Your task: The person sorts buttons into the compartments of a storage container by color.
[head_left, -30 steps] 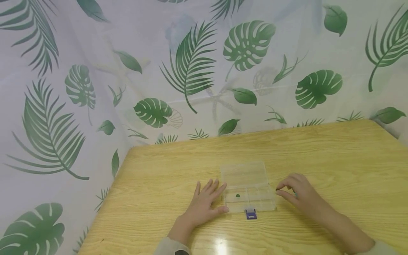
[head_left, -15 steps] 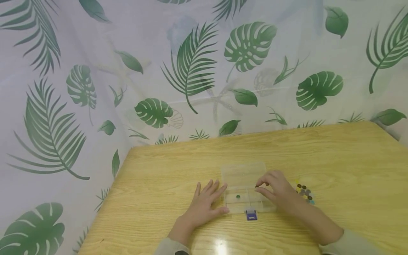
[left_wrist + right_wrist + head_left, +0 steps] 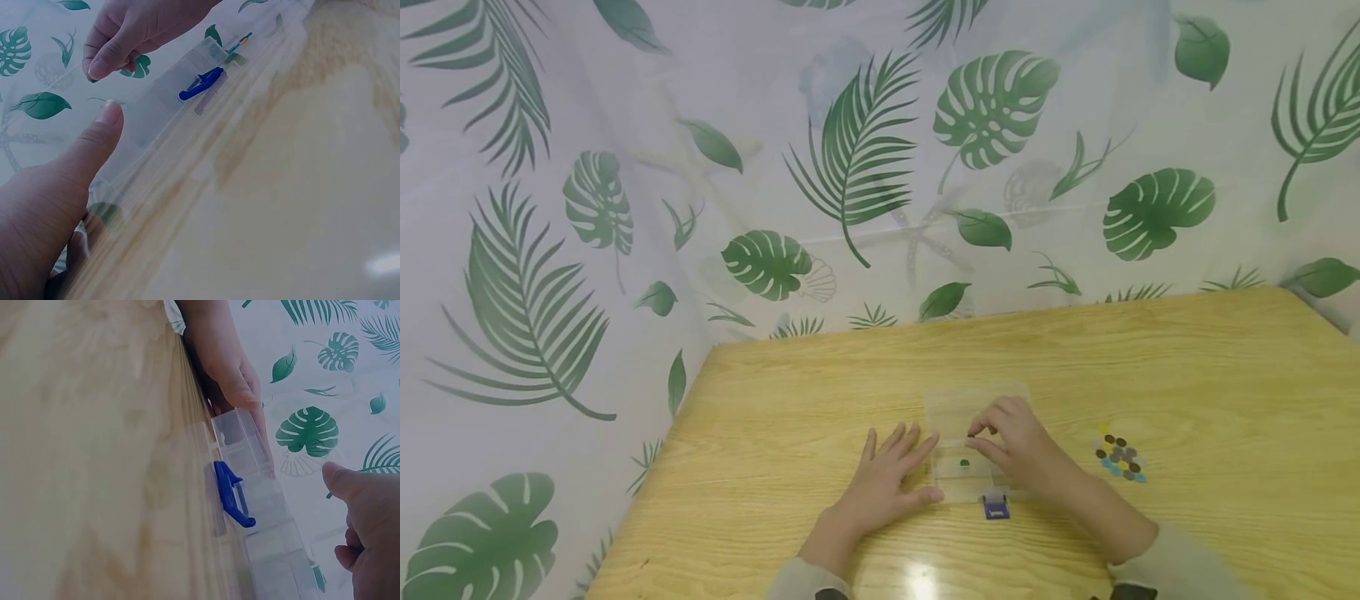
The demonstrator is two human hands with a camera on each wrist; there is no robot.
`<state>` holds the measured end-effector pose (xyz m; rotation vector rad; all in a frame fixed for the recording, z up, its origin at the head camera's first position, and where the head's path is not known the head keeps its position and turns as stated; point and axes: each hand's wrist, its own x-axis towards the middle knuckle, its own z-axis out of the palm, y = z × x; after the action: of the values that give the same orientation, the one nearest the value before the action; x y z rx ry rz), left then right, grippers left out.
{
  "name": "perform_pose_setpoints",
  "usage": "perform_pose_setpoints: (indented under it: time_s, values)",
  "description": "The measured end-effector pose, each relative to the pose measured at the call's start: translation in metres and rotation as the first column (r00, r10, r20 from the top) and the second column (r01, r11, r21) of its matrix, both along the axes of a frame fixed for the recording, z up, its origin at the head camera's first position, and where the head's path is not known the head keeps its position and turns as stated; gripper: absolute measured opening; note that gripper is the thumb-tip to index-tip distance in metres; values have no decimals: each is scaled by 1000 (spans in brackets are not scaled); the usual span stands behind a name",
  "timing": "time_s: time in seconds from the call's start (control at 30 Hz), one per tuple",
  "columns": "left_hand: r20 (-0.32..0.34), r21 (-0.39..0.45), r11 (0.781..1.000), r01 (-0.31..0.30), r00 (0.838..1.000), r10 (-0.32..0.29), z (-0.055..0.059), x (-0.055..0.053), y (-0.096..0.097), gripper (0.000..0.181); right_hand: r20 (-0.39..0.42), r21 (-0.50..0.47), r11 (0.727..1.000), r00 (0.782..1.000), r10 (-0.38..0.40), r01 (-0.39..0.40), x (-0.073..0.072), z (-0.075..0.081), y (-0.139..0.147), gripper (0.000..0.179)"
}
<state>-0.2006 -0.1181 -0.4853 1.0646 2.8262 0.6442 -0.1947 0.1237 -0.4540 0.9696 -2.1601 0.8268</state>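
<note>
A clear plastic compartment box (image 3: 973, 493) lies on the table with its lid (image 3: 943, 408) folded back and a blue latch (image 3: 996, 507) at its front. In one left compartment sits a small green piece (image 3: 965, 462). My left hand (image 3: 880, 492) rests spread at the box's left side, thumb near its front corner. Over the box, my right hand (image 3: 1018, 446) pinches a small dark piece (image 3: 971, 436) between thumb and index finger. Its shape is mostly hidden by the fingertips. The right hand covers the right compartments in the head view.
To the right of the box lies a loose group of small round flat pieces (image 3: 1120, 457) in dark, grey, blue and yellow. The wood-grain table (image 3: 805, 392) meets a leaf-printed cloth (image 3: 865, 167) at the back and left.
My right hand has moved left from beside the box to above its left compartments, carrying the dark piece. That uncovers the group of loose pieces. The left hand stays in place.
</note>
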Motion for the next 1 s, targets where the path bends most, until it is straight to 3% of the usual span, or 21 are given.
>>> perform_pose_setpoints:
  time_s: [0.73,0.83,1.0]
  values:
    - [-3,-6,1000,-1,1000,1,1,0,-1,78,27,29,999,999,-30,29,0,-3,5,30]
    - [-7,-8,1000,-2,1000,2,1,0,0,79,2,16,999,999,-38,38,-1,-5,8,25]
    - [5,2,1000,-1,1000,1,0,1,0,78,-105,-50,998,994,-40,35,-4,-10,15,50]
